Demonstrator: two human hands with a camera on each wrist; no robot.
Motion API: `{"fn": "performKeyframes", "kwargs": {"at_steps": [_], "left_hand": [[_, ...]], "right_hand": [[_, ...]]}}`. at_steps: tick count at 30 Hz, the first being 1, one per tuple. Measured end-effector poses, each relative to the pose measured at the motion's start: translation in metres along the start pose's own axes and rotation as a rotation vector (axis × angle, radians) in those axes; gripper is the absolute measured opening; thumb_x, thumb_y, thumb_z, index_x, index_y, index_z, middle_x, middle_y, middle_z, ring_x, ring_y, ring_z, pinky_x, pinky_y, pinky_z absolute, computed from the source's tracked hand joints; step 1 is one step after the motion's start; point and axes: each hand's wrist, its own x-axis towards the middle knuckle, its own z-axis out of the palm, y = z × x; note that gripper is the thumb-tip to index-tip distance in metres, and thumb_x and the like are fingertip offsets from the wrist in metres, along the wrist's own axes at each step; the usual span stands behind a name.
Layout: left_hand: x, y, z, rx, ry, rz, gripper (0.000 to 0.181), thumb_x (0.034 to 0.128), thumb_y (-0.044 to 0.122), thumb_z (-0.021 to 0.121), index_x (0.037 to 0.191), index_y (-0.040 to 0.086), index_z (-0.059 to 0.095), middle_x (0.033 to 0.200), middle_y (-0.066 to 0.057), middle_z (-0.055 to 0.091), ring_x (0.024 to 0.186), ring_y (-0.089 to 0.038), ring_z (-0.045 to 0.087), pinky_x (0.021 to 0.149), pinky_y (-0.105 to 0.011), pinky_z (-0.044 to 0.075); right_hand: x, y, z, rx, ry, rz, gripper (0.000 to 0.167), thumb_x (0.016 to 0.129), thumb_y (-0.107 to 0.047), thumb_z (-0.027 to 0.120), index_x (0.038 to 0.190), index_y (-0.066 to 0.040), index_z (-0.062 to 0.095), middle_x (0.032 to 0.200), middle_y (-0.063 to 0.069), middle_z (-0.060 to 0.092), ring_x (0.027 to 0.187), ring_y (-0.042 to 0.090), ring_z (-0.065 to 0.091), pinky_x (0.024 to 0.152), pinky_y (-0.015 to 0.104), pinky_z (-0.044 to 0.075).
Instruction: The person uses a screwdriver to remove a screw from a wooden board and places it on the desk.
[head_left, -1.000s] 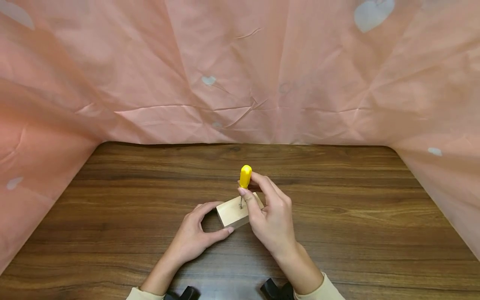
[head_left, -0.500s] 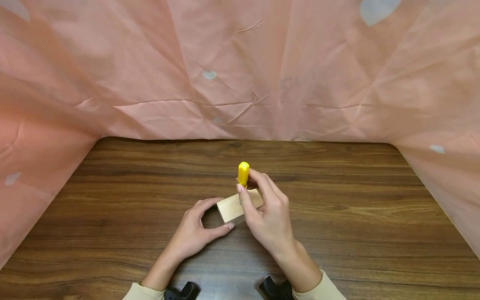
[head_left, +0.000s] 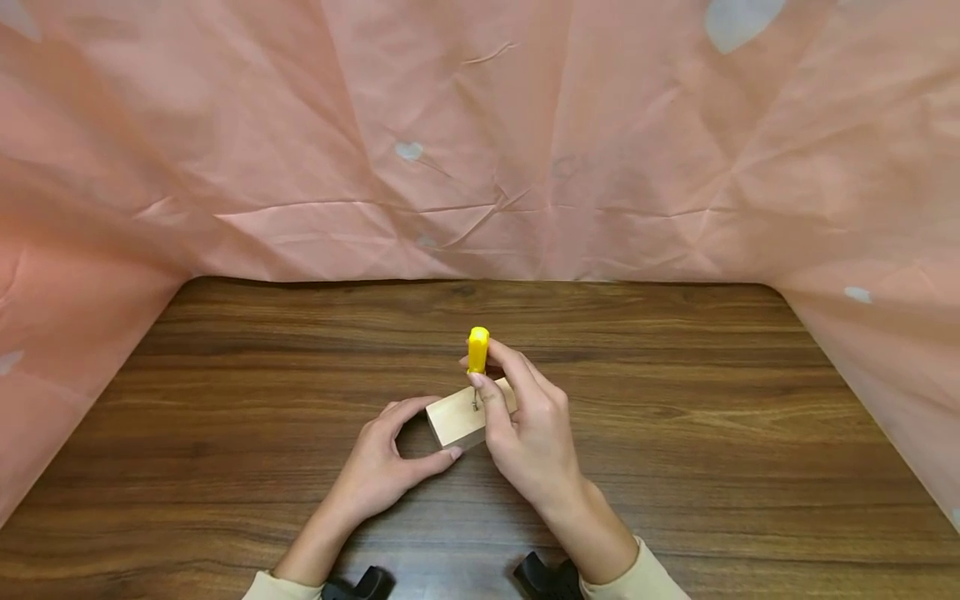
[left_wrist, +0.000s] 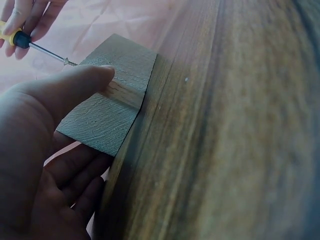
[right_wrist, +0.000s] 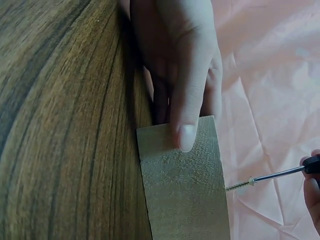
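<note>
Yellow screwdriver [head_left: 477,350] is pinched in right grip [head_left: 534,427], tip on screw [right_wrist: 240,186] | wooden block [head_left: 452,419] is held on bench [head_left: 690,400] by left grip [head_left: 384,460] | screw, hidden half a second ago, is exposed, standing proud: turning judged unfinished

Yellow screwdriver [head_left: 477,348] meets screw [right_wrist: 240,186] protruding from block [head_left: 454,418].

the screwdriver [head_left: 477,350] is yellow with a black part [left_wrist: 21,38] and a silver shaft [right_wrist: 278,174]. the block [head_left: 454,419] is pale, creamy wood. the table [head_left: 712,417] is brown with dark stripes. the cloth [head_left: 480,108] is pink with white hearts [head_left: 408,151].
</note>
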Motion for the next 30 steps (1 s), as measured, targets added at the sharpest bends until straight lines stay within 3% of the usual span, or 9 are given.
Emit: {"fn": "performKeyframes", "kwargs": {"at_steps": [6, 18, 30], "left_hand": [[-0.0012, -0.0001, -0.001, -0.004, -0.003, -0.015, 0.056, 0.0817, 0.037, 0.095, 0.133, 0.034, 0.072, 0.126, 0.015, 0.074, 0.116, -0.009, 0.064, 0.105, -0.045, 0.049], [0.0001, 0.0011, 0.0007, 0.015, 0.002, 0.008, 0.056, 0.0813, 0.035, 0.096, 0.132, 0.032, 0.073, 0.125, 0.014, 0.075, 0.115, -0.009, 0.065, 0.104, -0.042, 0.05], [-0.0008, 0.0016, 0.0001, -0.004, -0.004, -0.027, 0.058, 0.0804, 0.033, 0.096, 0.133, 0.031, 0.073, 0.127, 0.009, 0.074, 0.117, -0.012, 0.065, 0.106, -0.046, 0.049]], "right_hand": [[0.0008, -0.0002, 0.0031, 0.005, -0.002, 0.007, 0.033, 0.097, 0.003, 0.071, 0.13, -0.001, 0.069, 0.107, 0.006, 0.077, 0.103, 0.019, 0.075, 0.096, 0.031, 0.061], [0.0003, -0.0018, 0.0011, -0.024, -0.005, 0.014, 0.036, 0.094, 0.002, 0.077, 0.129, -0.001, 0.067, 0.107, 0.009, 0.08, 0.1, 0.019, 0.077, 0.094, 0.034, 0.062], [0.0012, -0.0031, 0.0018, 0.031, -0.012, 0.042, 0.036, 0.095, 0.004, 0.073, 0.13, -0.004, 0.066, 0.11, 0.005, 0.08, 0.102, 0.017, 0.077, 0.09, 0.037, 0.063]]}}
